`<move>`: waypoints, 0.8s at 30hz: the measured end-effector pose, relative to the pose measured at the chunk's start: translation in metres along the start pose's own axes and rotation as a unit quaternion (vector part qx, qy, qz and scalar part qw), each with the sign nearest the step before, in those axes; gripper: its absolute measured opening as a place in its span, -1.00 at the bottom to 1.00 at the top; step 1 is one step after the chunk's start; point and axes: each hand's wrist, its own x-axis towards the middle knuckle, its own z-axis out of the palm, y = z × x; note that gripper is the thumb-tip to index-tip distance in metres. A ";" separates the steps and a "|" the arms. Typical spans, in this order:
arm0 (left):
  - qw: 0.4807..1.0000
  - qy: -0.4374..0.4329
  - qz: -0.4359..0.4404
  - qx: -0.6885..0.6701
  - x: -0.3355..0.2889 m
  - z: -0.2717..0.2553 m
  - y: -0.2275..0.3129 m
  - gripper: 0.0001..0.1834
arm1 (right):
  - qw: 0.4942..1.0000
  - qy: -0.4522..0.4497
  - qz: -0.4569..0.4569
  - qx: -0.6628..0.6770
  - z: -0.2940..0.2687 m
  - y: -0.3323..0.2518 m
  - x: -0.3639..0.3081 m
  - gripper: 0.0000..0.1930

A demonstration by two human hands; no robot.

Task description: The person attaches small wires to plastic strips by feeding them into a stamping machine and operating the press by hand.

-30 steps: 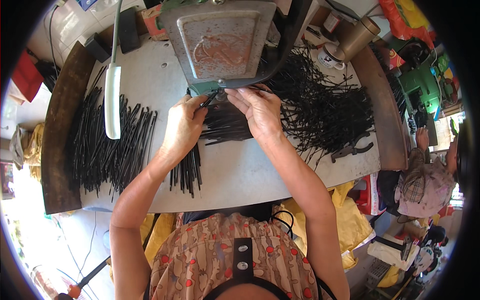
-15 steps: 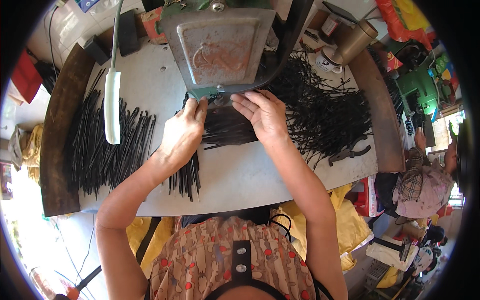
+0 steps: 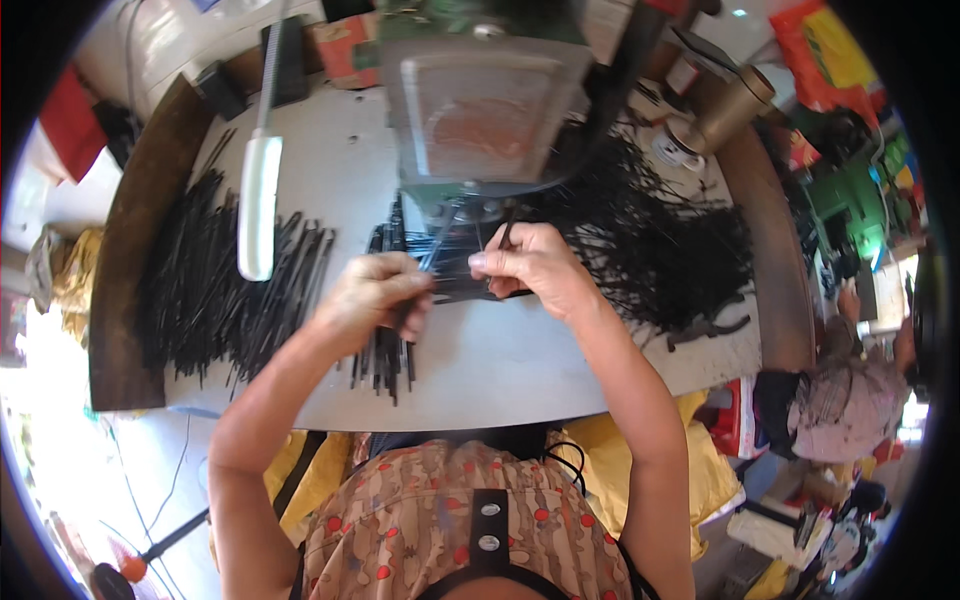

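Note:
My left hand (image 3: 380, 292) is closed, a little blurred, over a small bundle of thin black rods (image 3: 388, 368) lying on the table. A thin rod slants from its fingers up toward the green machine (image 3: 490, 110). My right hand (image 3: 540, 262) pinches another thin black rod (image 3: 507, 228) just below the machine's lower edge. Loose black rods lie beneath and between my hands. What the rods' far ends touch under the machine is blurred and partly hidden.
Rods lie in a sheaf (image 3: 240, 290) at left and a tangled heap (image 3: 670, 240) at right, beside pliers (image 3: 708, 328). A white lamp (image 3: 260, 205) hangs at left. Raised brown boards (image 3: 130, 260) edge the table. Another person (image 3: 850, 370) works at far right.
Both hands have drawn back from the machine toward me. My right hand's fingers have gone from spread to pinched on a rod. The view has shifted slightly.

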 end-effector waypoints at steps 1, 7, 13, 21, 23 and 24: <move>1.000 -0.004 0.002 -0.027 -0.003 0.004 -0.003 -0.86 | 1.000 -0.021 0.001 -0.002 0.010 -0.002 0.002 -0.81; 0.997 -0.040 0.040 -0.047 -0.005 0.016 -0.003 -0.82 | 0.996 -0.034 0.024 0.082 0.020 -0.009 -0.001 -0.83; 0.987 -0.051 0.102 0.109 -0.007 0.020 0.004 -0.84 | 0.989 -0.014 -0.031 0.145 0.001 -0.003 -0.002 -0.87; 0.873 0.128 0.379 0.278 -0.011 0.039 -0.015 -0.68 | 0.936 0.143 -0.100 0.304 -0.020 0.005 0.013 -0.85; 0.993 0.033 0.106 -0.042 0.003 0.033 -0.011 -0.84 | 0.926 0.150 -0.114 0.327 -0.022 0.007 0.015 -0.86; 0.985 0.037 0.075 -0.148 0.013 0.032 -0.011 -0.82 | 0.926 0.154 -0.118 0.322 -0.022 0.006 0.014 -0.87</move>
